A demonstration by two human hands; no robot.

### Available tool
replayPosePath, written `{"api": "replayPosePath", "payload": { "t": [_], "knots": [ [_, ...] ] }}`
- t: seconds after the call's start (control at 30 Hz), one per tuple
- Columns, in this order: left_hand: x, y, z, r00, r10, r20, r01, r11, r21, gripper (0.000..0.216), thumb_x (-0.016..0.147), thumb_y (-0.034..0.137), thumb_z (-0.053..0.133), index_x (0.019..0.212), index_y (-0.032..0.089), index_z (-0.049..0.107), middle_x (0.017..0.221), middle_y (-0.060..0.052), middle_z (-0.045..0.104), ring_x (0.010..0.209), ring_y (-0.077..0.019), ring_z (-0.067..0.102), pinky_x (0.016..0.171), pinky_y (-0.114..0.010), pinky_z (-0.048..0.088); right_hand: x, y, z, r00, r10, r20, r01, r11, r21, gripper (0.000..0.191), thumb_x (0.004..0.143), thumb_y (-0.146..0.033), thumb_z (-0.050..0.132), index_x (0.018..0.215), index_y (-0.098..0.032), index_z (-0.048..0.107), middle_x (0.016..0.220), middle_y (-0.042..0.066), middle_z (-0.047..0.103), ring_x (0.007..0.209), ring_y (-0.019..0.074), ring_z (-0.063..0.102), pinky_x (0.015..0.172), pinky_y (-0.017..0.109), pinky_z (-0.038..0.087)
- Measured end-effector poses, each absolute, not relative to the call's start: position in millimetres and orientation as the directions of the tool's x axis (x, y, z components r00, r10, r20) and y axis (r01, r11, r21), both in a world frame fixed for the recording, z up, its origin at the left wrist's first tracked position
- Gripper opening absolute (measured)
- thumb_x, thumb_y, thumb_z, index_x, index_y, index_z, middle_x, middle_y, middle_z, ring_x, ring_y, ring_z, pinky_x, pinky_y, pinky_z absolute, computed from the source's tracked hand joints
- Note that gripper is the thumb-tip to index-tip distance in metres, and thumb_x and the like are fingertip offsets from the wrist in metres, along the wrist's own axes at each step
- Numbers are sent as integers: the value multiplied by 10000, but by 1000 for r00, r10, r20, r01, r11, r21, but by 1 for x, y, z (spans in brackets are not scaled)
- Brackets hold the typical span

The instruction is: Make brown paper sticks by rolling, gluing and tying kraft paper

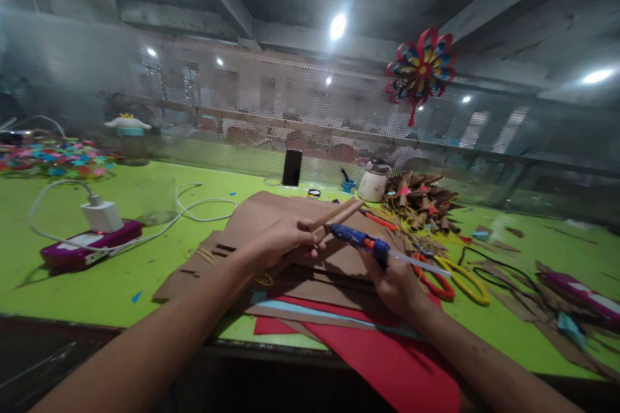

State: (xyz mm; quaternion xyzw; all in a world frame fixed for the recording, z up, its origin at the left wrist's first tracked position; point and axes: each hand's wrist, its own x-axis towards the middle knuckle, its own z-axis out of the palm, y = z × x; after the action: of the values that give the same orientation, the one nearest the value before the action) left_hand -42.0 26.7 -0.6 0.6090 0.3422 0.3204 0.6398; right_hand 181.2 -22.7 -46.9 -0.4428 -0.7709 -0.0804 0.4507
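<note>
My left hand (289,240) is closed around a narrow folded strip of brown paper (346,206), which slants up to the right. A blue glue gun (356,237) with a clear glue stick out of its back sits in my right hand (394,281). Its nozzle points left and is at the strip, close to my left fingers; whether it touches cannot be made out. Below both hands lie stacked brown paper sheets (271,210) with slits along the left side. Red paper (387,361) and a light blue strip stick out underneath, over the table's front edge.
Scissors with yellow handles (467,281) and red-handled scissors (438,284) lie by my right hand. Brown paper rolls (426,200) are heaped behind. Purple power strips (92,245) stand at left and right, with a white cable. A phone (292,168) and a jar (374,181) stand farther back.
</note>
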Motion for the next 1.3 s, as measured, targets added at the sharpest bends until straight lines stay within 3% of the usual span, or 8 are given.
{"api": "replayPosePath", "payload": {
  "t": [0.3,0.47,0.7,1.3],
  "knots": [
    [-40,28,-1,575,818,5,-13,3,1000,150,648,133,619,784,80,654,717,-56,638,545,-83,555,545,-202,434,174,-27,-41,-279,545,791,680,693,-238,142,884,-283,423,948,-195,514,827,61,610,756,197,593,682,300,476],
    [-39,28,0,538,843,-7,8,3,1000,232,643,129,617,866,75,652,738,-62,649,527,-79,549,513,-197,410,178,-26,-43,-236,555,798,713,657,-245,185,882,-305,426,981,-176,513,798,73,602,749,212,589,665,315,476],
    [-40,26,3,518,854,51,94,-115,989,114,638,128,604,730,100,665,687,-41,652,516,-77,534,512,-199,383,173,-30,-42,-271,575,772,711,660,-242,184,886,-315,416,939,-176,524,766,56,606,698,191,589,633,285,471],
    [-37,28,-2,520,852,64,96,-132,987,134,645,128,601,763,88,652,714,-47,647,517,-76,543,493,-188,375,175,-27,-43,-248,606,756,747,616,-249,231,887,-349,400,918,-176,551,707,62,623,691,212,603,627,301,474]
  ]
}}
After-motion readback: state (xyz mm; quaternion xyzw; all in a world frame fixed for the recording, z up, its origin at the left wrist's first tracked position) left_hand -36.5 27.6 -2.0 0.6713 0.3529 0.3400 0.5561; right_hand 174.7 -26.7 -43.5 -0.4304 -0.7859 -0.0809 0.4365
